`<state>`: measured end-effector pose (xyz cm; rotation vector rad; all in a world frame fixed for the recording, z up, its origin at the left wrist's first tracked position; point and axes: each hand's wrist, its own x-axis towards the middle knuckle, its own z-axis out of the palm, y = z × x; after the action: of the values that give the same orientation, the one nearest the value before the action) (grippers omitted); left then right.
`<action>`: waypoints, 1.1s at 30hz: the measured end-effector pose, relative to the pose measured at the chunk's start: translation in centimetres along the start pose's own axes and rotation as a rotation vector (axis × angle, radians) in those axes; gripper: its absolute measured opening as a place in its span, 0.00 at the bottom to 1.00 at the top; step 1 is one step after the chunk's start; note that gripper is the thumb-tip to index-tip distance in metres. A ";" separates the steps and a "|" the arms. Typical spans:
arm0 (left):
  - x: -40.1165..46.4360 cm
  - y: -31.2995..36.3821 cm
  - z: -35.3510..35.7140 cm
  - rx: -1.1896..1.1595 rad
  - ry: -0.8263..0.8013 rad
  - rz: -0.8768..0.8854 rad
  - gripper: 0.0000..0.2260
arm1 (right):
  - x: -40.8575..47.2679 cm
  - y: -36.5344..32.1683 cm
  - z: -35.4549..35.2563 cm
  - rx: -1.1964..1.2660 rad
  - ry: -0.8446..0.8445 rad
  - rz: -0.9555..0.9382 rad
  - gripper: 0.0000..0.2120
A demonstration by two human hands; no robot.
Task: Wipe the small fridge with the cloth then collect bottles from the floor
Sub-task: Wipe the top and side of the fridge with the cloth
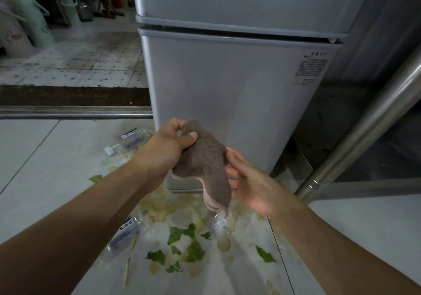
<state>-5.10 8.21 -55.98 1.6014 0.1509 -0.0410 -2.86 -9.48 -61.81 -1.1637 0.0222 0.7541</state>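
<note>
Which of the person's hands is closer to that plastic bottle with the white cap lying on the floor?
Left. The left hand, gripping the cloth, is just right of the capped bottle. The right hand is farther right, beyond the cloth.

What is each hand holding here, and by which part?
The left hand grips the brown cloth at its upper end, thumb over it. The right hand touches the cloth's right edge with its fingers; a firm hold cannot be told.
</note>
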 end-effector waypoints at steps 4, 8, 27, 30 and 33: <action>-0.2 0.2 0.5 0.025 -0.076 0.025 0.03 | 0.3 1.2 0.6 0.402 -0.188 0.056 0.25; 0.4 0.2 0.0 0.141 0.094 -0.019 0.01 | 0.7 1.6 0.0 0.355 -0.050 -0.096 0.33; 1.1 -2.0 -0.4 0.850 0.075 0.183 0.05 | -2.4 -1.8 -0.9 -0.970 0.303 -0.440 0.15; 1.3 -2.0 0.4 0.793 0.132 0.196 0.10 | -2.7 -1.9 -0.7 -0.640 0.314 -0.408 0.14; 1.4 -2.0 0.7 0.749 0.238 0.277 0.14 | -3.1 -1.7 -1.0 -0.512 0.498 -0.592 0.11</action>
<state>-3.89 7.64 -58.20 2.3610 0.1002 0.3463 -3.96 -12.28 -59.63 -1.7159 -0.1026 -0.0794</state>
